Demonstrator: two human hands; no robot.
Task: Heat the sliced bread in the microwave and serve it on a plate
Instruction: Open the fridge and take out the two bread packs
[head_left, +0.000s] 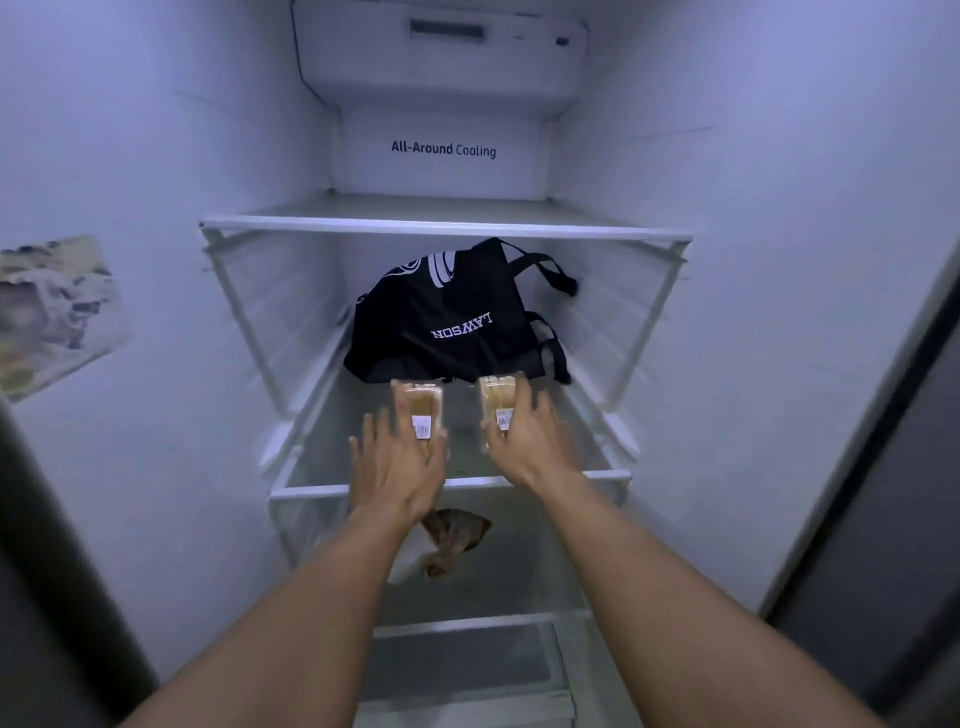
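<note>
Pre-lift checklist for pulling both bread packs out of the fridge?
1. Left hand on the left bread pack: ok, fingers lie along it.
2. Right hand on the right bread pack: ok, in contact.
3. Grip fully closed on each pack: cannot tell, fingers look spread.
4. Packs free of the black bag behind: cannot tell, its edge sits right at them.
5. Way out over the shelf front rail: ok, nothing blocks it.
6. Packs sealed: cannot tell.

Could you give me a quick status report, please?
Left hand on left bread pack, right hand on right pack. Black bag behind, not blocking.
</note>
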